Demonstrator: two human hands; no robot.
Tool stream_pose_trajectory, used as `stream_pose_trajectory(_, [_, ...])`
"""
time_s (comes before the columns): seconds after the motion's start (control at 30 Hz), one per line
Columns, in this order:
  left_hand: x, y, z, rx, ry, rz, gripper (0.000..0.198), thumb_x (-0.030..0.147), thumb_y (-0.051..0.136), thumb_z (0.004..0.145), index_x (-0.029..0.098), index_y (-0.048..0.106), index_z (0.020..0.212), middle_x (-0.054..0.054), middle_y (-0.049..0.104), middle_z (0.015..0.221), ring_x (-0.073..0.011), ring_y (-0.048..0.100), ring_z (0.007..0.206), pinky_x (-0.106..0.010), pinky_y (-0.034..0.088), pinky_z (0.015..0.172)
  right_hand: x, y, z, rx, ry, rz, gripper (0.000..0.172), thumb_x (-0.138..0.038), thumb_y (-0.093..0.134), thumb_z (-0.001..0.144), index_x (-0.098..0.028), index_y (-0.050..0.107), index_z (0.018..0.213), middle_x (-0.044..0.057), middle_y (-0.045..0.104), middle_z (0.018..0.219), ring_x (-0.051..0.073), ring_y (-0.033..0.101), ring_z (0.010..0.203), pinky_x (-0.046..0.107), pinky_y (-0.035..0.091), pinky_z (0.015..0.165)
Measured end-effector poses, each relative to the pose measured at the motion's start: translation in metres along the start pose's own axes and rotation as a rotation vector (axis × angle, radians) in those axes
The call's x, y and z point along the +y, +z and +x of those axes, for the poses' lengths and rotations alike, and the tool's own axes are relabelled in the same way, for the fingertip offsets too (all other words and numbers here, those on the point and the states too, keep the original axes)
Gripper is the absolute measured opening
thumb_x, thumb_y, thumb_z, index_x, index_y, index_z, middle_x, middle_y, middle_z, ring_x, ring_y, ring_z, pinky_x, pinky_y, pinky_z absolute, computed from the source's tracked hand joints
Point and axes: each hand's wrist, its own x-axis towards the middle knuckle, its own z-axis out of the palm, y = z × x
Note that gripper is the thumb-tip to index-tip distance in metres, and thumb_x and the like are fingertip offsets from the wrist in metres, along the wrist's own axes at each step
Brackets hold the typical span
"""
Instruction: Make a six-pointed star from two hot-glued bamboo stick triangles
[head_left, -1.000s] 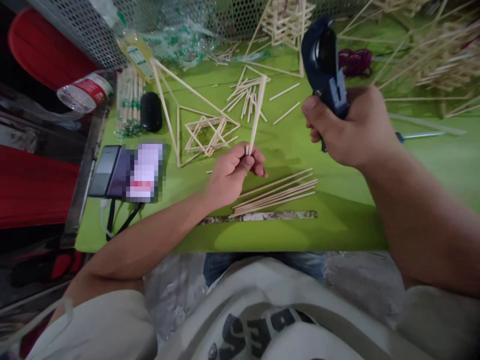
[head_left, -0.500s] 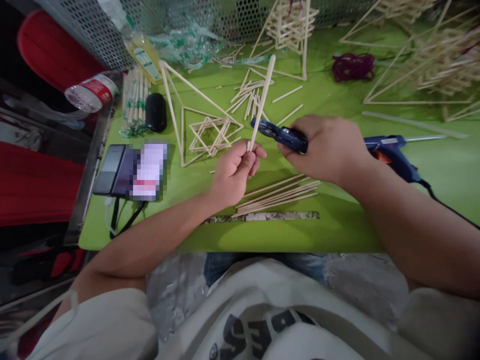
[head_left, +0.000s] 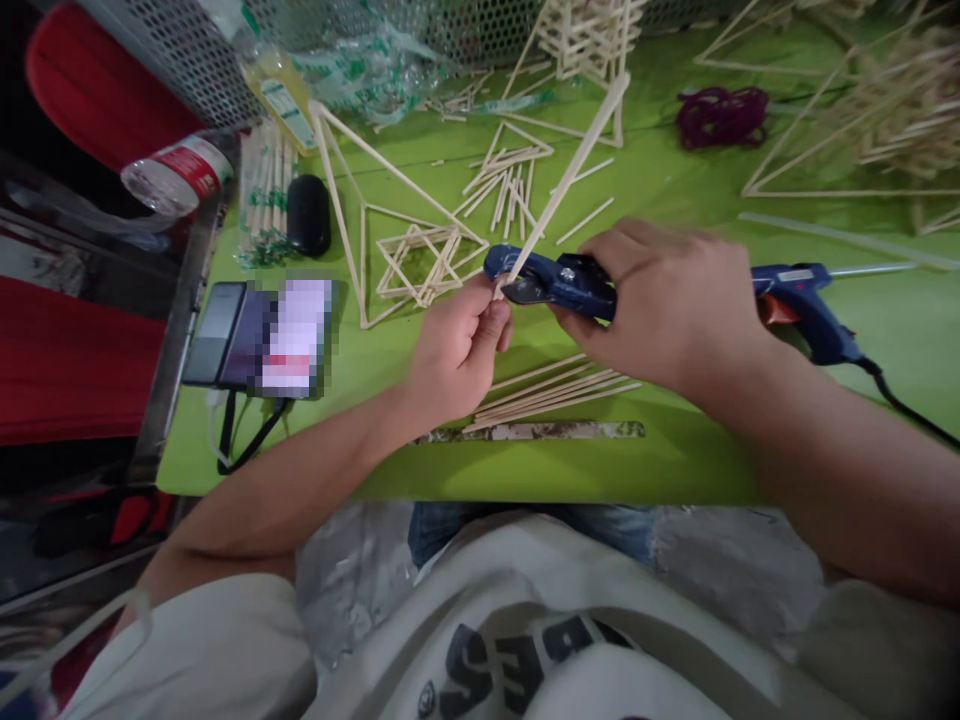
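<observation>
My left hand [head_left: 461,345] is closed around the lower end of some wooden sticks [head_left: 574,175], which slant up and to the right. In my right hand [head_left: 667,295] is a blue cutter [head_left: 559,280], its jaws around the sticks just above my left fingers. Whether the blades have gone through the wood I cannot tell. Below the hands lie several long loose sticks [head_left: 555,392] beside a worn flat strip [head_left: 532,431]. Behind them is a pile of short cut sticks [head_left: 510,190]. A stick frame [head_left: 364,260] stands left of it.
A blue glue gun [head_left: 806,305] lies at right with its cord. Purple string [head_left: 721,117] and more stick structures [head_left: 900,130] are at the back right. On the left are a phone [head_left: 296,335], a black case [head_left: 307,215], wrapped sticks [head_left: 266,190] and a bottle [head_left: 281,100].
The cutter has moved down and left onto the base of the sticks, close to my left fingers. The sticks' upper end now leans further right. The view has shifted slightly.
</observation>
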Motion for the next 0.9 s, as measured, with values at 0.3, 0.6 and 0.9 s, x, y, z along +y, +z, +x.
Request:
stream_pose_trajectory(0.3, [0.003,-0.002,0.003,-0.009,0.024,0.018,0.03,0.043,0.053,0.128,0.026,0.066,0.107,0.002,0.065,0.078,-0.0124,0.064,0.062,-0.028,0.05,0.058,-0.01,0.003,-0.003,-0.009,-0.019,-0.026,0.041,-0.048,0.068,0.098,-0.022,0.085,0.126,0.019,0.085,0.115,0.046,0.081,0.101,0.049,0.048,0.073])
stream_pose_trajectory(0.6, [0.012,-0.007,0.004,-0.045,-0.002,0.08,0.033,0.045,0.052,0.128,0.025,0.072,0.113,0.002,0.068,0.077,-0.0136,0.064,0.063,-0.031,0.052,0.065,-0.013,-0.002,-0.004,-0.073,0.036,0.007,0.042,-0.052,0.066,0.102,-0.027,0.084,0.13,0.019,0.085,0.117,0.046,0.08,0.103,0.049,0.048,0.074])
stream_pose_trajectory(0.9, [0.018,-0.007,0.0,-0.029,-0.128,0.09,0.042,0.057,0.052,0.127,0.026,0.069,0.105,0.001,0.067,0.075,-0.0154,0.061,0.062,-0.036,0.052,0.067,-0.014,-0.003,-0.004,-0.092,0.03,-0.024,0.048,-0.056,0.061,0.105,-0.03,0.085,0.137,0.018,0.088,0.114,0.046,0.08,0.101,0.049,0.049,0.072])
